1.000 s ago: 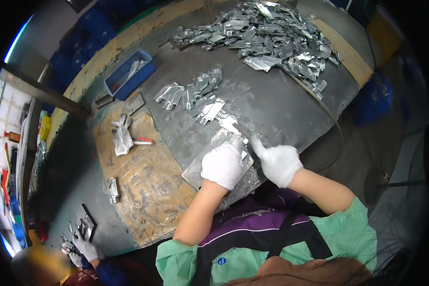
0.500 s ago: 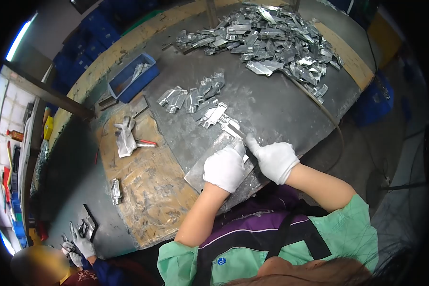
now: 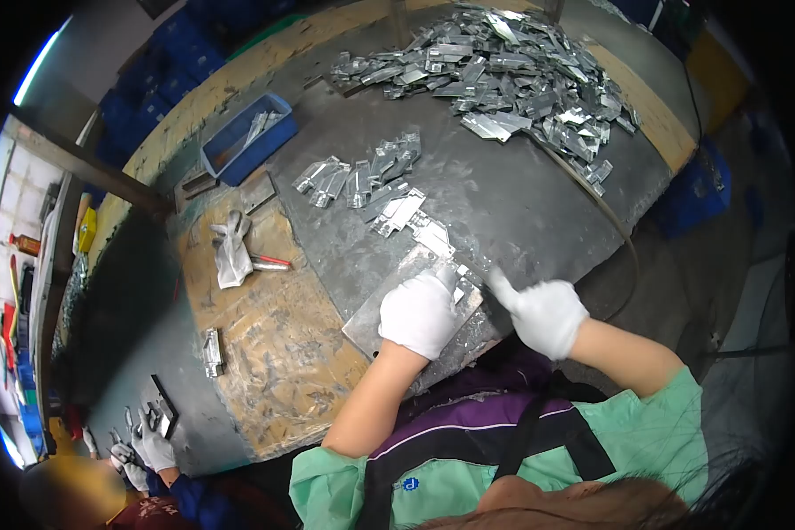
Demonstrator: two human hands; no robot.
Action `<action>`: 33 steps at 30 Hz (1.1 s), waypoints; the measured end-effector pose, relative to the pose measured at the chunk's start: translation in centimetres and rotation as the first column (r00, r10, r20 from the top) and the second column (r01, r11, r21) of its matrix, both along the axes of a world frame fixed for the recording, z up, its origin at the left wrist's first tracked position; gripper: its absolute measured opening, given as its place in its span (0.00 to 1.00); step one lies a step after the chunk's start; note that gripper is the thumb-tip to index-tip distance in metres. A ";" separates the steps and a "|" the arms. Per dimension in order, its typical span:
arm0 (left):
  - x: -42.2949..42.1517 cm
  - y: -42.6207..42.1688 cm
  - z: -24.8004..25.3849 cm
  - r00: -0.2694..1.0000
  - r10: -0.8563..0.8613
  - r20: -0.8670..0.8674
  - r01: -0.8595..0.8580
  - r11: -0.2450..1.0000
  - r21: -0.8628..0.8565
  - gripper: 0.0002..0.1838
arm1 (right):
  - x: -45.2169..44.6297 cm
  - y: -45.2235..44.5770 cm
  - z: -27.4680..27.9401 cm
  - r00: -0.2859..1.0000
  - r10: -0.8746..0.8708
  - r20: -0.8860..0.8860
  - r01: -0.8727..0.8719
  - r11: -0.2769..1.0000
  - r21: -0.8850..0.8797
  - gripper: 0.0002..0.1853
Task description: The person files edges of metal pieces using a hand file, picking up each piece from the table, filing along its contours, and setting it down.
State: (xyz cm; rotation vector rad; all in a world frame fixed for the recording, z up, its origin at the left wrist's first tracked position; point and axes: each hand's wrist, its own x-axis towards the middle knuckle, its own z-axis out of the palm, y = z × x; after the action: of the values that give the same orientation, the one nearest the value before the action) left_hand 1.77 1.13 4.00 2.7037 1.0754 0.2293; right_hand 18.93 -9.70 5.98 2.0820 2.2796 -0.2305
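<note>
- My left hand (image 3: 418,309) is closed over a metal piece (image 3: 462,289), pressing it onto the plate (image 3: 371,320) on the desk (image 3: 521,221).
- My right hand (image 3: 548,316) curls round a thin dark bar (image 3: 473,267), forefinger out.
- I seem to be working the piece with the bar; the next move calls for steady left pressure.

- Up left, a bright strip (image 3: 41,66) glared at you!
- Your metal pile (image 3: 523,78) gleamed!
- Your right hand (image 3: 548,316) blurred at the fingertip!
- Bowed edges sank into black!
</note>
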 end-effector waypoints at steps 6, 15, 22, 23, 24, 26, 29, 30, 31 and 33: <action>0.3 -0.2 0.4 0.995 0.027 -0.093 -0.031 0.999 -0.043 0.07 | -0.7 2.0 -0.8 1.000 -0.001 0.017 0.000 0.998 0.056 0.33; 0.0 -0.2 -0.3 1.000 -0.002 -0.002 0.002 0.999 0.040 0.08 | -0.1 -2.4 -0.9 0.999 0.020 0.030 -0.021 0.999 0.039 0.33; 0.1 -0.4 0.0 1.000 0.001 -0.019 0.000 0.998 0.065 0.08 | -2.0 2.1 -2.2 0.991 -0.079 -0.108 0.090 0.991 0.099 0.34; 0.0 -0.5 -0.2 1.000 0.007 -0.009 -0.006 0.998 0.063 0.08 | -2.3 1.3 -1.9 0.983 -0.093 -0.158 0.103 0.993 0.055 0.33; 0.0 -0.5 -0.2 1.000 0.015 0.005 -0.015 0.998 0.059 0.08 | -2.7 -0.2 -1.7 0.963 -0.141 -0.231 0.158 0.986 0.059 0.31; 0.1 -0.2 -0.3 1.000 0.010 0.007 -0.011 0.998 0.057 0.08 | -2.9 -2.8 -3.4 0.910 -0.137 -0.391 0.203 0.970 0.134 0.32; -0.1 -0.5 -0.6 0.999 -0.005 -0.034 0.006 0.998 0.056 0.08 | -3.9 -2.2 -3.8 0.810 -0.174 -0.559 0.289 0.949 0.124 0.29; 0.1 -0.3 -0.4 0.999 0.005 -0.046 -0.002 0.997 0.075 0.07 | -4.4 -1.0 -2.6 0.832 -0.186 -0.523 0.302 0.942 0.145 0.24; 0.1 -0.3 -0.4 0.999 -0.008 -0.051 0.012 0.997 0.079 0.07 | -4.5 0.2 -3.0 0.819 -0.194 -0.540 0.311 0.941 0.134 0.24; 0.1 -0.3 -0.5 0.999 0.013 -0.032 -0.011 0.999 0.053 0.07 | -4.6 1.7 -3.9 0.789 -0.229 -0.570 0.337 0.937 0.090 0.25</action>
State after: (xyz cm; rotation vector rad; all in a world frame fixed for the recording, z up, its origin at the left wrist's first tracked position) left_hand 1.86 0.80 3.48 2.7573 1.1097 0.2192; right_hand 14.30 -7.95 2.09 2.7609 2.3085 -0.7551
